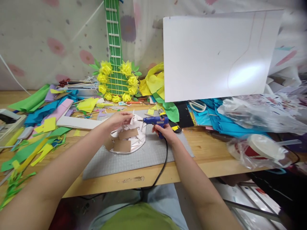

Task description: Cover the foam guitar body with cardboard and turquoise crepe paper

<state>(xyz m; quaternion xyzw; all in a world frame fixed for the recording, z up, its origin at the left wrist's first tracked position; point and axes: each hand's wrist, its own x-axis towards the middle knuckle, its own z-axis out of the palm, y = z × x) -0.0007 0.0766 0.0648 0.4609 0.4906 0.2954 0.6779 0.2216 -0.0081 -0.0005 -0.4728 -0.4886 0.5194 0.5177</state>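
Note:
My right hand (165, 131) grips a blue hot glue gun (155, 120), its nozzle pointing left toward a small white paper piece (132, 120) pinched in my left hand (119, 119). Both hands hover over a rounded white craft form (126, 138) covered with brown cardboard pieces, which lies on a grey cutting mat (136, 156). The gun's black cord (163, 166) runs down over the table's front edge.
A green paper guitar with yellow flowers (116, 76) leans on the wall. A large white board (216, 54) stands at the right. Coloured paper scraps (31, 137) cover the left side; scissors (198, 105), blue paper and plastic bags (259, 150) lie at the right.

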